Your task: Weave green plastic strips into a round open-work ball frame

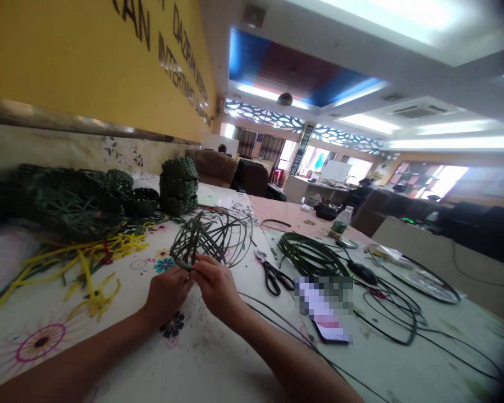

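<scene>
A partly woven basket of dark green strips (197, 238) rests on the table in front of me, its loose strips fanning out to the right. My left hand (168, 291) is closed on the basket's near edge. Beside it, my right hand (216, 282) pinches the same edge, fingers bent around a green strip. Both hands nearly touch each other, and some fingertips are hidden. Black-handled scissors (273, 274) lie to the right of the basket. Beyond them sits a coil of green strip (313, 254).
Finished green baskets (178, 187) are stacked at the back left, near a larger woven bowl (75, 204). Yellow strips (94, 291) lie at left. On the right are a phone (325, 313), a computer mouse (363, 273), a plastic bottle (341, 222) and long loose strips.
</scene>
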A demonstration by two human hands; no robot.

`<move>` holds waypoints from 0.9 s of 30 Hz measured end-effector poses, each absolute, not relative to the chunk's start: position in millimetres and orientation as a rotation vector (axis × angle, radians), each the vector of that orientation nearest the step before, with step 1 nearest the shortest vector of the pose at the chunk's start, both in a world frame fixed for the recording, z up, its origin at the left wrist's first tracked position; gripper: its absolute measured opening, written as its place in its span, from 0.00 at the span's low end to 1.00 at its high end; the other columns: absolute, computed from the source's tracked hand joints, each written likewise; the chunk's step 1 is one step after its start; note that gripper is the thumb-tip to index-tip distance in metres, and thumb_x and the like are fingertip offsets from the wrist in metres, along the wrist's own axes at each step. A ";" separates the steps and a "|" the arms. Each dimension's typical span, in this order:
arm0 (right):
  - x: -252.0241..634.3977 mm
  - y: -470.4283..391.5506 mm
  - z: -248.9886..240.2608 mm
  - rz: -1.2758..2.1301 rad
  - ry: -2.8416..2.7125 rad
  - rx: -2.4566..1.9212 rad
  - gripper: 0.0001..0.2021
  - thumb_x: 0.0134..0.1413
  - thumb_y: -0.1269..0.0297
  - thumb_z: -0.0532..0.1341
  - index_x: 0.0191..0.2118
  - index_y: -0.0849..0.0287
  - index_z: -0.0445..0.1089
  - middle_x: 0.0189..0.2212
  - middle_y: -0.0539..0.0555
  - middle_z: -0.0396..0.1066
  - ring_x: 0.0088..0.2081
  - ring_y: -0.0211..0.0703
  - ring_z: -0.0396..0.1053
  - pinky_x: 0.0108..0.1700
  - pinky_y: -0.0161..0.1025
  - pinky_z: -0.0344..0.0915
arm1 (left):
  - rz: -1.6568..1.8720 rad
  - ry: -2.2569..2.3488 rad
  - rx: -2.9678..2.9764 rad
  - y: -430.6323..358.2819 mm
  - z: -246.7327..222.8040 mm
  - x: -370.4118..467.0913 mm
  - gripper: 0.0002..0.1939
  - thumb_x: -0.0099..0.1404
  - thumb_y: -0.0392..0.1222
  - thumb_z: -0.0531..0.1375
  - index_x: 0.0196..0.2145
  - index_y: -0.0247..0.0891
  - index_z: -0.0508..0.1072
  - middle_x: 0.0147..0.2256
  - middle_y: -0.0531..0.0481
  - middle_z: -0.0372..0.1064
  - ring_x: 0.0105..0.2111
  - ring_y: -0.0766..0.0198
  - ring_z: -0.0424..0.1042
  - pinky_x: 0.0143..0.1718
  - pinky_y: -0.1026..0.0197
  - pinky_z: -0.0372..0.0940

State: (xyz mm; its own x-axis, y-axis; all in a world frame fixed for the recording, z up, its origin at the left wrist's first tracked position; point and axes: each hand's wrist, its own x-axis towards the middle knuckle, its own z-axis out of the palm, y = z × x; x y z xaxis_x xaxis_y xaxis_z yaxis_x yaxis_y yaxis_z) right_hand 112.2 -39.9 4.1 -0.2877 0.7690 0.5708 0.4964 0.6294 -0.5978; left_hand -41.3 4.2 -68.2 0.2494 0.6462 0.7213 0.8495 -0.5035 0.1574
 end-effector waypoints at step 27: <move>141.9 -22.7 -2.7 0.450 -1.616 -1.003 0.10 0.60 0.65 0.59 0.30 0.58 0.74 0.23 0.50 0.73 0.28 0.38 0.69 0.34 0.33 0.63 | -1.201 -1.286 -2.312 13.4 -53.8 -57.2 0.16 0.71 0.48 0.54 0.30 0.36 0.70 0.31 0.48 0.69 0.31 0.62 0.71 0.30 0.63 0.61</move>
State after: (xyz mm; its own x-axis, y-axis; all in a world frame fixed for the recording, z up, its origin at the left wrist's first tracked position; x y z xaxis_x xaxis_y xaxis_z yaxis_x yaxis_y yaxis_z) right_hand 141.9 -22.7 -2.7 -0.0126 0.7964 0.6047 0.3696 0.5656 -0.7372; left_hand -57.2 13.4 -53.8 0.2767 0.5978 0.7524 0.7916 -0.5856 0.1742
